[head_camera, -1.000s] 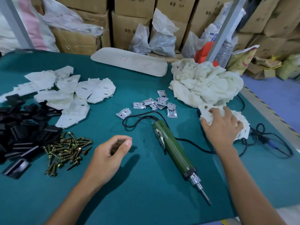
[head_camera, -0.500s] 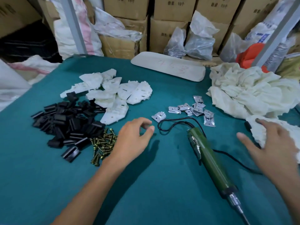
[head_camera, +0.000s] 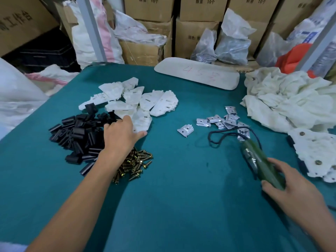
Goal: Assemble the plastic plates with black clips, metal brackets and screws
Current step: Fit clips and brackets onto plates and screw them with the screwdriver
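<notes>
The plate (head_camera: 143, 120) at 11 o'clock is being touched by the spread left hand (head_camera: 123, 133); one only should be lifted. The screwdriver (head_camera: 261, 164) is being gripped by the right hand (head_camera: 294, 188).

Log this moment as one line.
left hand: touches white plate | right hand: grips green screwdriver | screws, black clips: loose piles

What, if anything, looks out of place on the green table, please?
One black plastic clip lies on the white plastic plates, beyond its pile; one folded silver metal bracket lies alone, left of the bracket heap.
</notes>
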Tool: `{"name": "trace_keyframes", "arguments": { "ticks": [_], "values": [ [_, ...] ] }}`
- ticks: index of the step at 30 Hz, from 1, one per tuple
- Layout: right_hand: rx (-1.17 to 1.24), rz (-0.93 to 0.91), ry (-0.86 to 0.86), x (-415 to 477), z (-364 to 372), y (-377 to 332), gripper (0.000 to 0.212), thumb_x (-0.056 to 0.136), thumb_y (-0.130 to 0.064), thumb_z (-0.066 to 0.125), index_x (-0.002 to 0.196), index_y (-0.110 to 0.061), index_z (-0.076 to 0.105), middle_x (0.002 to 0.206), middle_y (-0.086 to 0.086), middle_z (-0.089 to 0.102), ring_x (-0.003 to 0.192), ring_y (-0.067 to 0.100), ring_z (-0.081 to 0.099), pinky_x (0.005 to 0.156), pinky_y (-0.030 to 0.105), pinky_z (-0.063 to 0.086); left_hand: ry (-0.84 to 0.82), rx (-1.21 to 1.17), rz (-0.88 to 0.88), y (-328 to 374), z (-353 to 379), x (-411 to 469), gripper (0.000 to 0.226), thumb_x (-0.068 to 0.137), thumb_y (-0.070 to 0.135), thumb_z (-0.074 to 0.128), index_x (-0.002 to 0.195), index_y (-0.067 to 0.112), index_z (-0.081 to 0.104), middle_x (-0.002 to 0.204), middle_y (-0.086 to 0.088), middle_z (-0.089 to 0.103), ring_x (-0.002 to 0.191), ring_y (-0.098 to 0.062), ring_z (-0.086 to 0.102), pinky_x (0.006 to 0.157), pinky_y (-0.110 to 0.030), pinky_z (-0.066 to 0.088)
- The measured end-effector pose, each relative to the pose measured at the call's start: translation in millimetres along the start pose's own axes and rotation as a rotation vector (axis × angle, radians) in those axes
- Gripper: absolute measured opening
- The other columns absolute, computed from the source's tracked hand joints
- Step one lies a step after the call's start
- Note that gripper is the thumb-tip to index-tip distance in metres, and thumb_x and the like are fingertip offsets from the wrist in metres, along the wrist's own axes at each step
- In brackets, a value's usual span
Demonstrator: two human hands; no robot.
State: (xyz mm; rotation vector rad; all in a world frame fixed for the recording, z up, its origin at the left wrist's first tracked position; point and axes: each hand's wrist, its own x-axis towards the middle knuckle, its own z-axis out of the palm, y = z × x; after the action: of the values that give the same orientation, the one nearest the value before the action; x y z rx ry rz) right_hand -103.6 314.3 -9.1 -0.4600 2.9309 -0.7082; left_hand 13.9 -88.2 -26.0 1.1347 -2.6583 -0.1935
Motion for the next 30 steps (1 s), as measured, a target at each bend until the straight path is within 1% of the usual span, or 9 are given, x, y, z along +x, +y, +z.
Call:
{"name": "trace_keyframes", "arguments": {
  "ticks": [4, 7, 11, 15, 20, 22, 25, 28, 30],
  "values": [
    [-0.030, -0.098, 0.136, 4, -9, -4, 0.060, 0.081, -0.027, 0.082, 0.136, -0.018, 0.059, 0.130, 0.016, 0.063, 0.123, 0.041, 0.053, 0.105, 0.054, 0.041, 0.174, -0.104, 0.175, -4, -3, -11, 0.041, 0.099, 0.051, 0.052, 0.104, 0.011, 0.054, 0.076, -0.009, 0.062, 0.070, -0.033, 0.057, 0.067, -0.043, 0.046],
    [0.067, -0.222, 0.221, 0, -11, -29, 0.050, 0.085, -0.033, 0.077, 0.132, -0.024, 0.060, 0.120, -0.006, 0.059, 0.125, 0.029, 0.048, 0.106, 0.049, 0.037, 0.284, -0.162, 0.178, -3, -7, -16, 0.041, 0.107, 0.042, 0.030, 0.096, 0.008, 0.050, 0.063, -0.005, 0.055, 0.052, -0.028, 0.049, 0.048, -0.036, 0.030],
    [0.218, -0.308, 0.173, -4, -3, -62, 0.043, 0.086, -0.035, 0.073, 0.128, -0.030, 0.063, 0.116, -0.014, 0.060, 0.117, 0.019, 0.053, 0.101, 0.040, 0.041, 0.312, -0.384, -0.016, -4, -22, -10, 0.046, 0.109, 0.043, 0.022, 0.079, 0.014, 0.044, 0.061, 0.000, 0.048, 0.053, -0.019, 0.045, 0.048, -0.033, 0.024],
    [0.396, -0.369, 0.084, -6, 17, -90, 0.037, 0.086, -0.036, 0.071, 0.122, -0.033, 0.065, 0.114, -0.017, 0.068, 0.109, 0.005, 0.062, 0.098, 0.031, 0.047, 0.185, -0.802, -0.110, 3, -30, -15, 0.051, 0.108, 0.047, 0.030, 0.064, 0.020, 0.033, 0.060, 0.004, 0.035, 0.053, -0.016, 0.030, 0.052, -0.034, 0.022],
    [0.824, -0.254, -0.173, 0, 44, -123, 0.043, 0.086, -0.051, 0.073, 0.124, -0.047, 0.054, 0.104, -0.014, 0.073, 0.093, 0.010, 0.071, 0.087, 0.034, 0.057, -0.011, -1.222, -0.138, 37, -26, -53, 0.055, 0.107, 0.046, 0.034, 0.084, 0.002, 0.056, 0.070, -0.006, 0.042, 0.057, -0.015, 0.032, 0.053, -0.030, 0.023],
    [1.073, -0.167, -0.225, 6, 53, -134, 0.042, 0.087, -0.048, 0.072, 0.124, -0.043, 0.053, 0.104, -0.004, 0.073, 0.091, 0.015, 0.074, 0.082, 0.035, 0.059, -0.066, -1.255, -0.123, 53, -21, -77, 0.058, 0.107, 0.047, 0.034, 0.085, -0.003, 0.055, 0.063, -0.004, 0.041, 0.051, -0.013, 0.031, 0.049, -0.027, 0.024],
    [1.350, -0.088, -0.169, 20, 63, -142, 0.019, 0.098, -0.018, 0.068, 0.114, -0.023, 0.060, 0.104, 0.000, 0.075, 0.090, 0.015, 0.073, 0.070, 0.028, 0.059, -0.105, -1.227, -0.083, 71, -15, -114, 0.048, 0.103, 0.050, 0.043, 0.083, 0.009, 0.056, 0.055, 0.003, 0.051, 0.046, -0.011, 0.043, 0.045, -0.025, 0.034],
    [1.320, 0.006, -0.159, 35, 73, -134, 0.019, 0.098, -0.015, 0.067, 0.113, -0.019, 0.056, 0.091, -0.002, 0.078, 0.083, 0.013, 0.072, 0.074, 0.035, 0.060, -0.187, -1.056, 0.063, 71, -14, -138, 0.043, 0.098, 0.058, 0.048, 0.078, 0.021, 0.057, 0.061, 0.009, 0.057, 0.054, -0.010, 0.049, 0.053, -0.032, 0.040],
    [1.228, 0.054, -0.244, 42, 77, -125, 0.020, 0.098, -0.017, 0.068, 0.114, -0.020, 0.057, 0.089, 0.002, 0.079, 0.080, 0.015, 0.073, 0.078, 0.038, 0.057, -0.152, -0.880, 0.121, 61, -14, -139, 0.041, 0.097, 0.058, 0.049, 0.075, 0.026, 0.059, 0.066, 0.016, 0.060, 0.058, -0.003, 0.050, 0.058, -0.026, 0.040]
  ]
}}
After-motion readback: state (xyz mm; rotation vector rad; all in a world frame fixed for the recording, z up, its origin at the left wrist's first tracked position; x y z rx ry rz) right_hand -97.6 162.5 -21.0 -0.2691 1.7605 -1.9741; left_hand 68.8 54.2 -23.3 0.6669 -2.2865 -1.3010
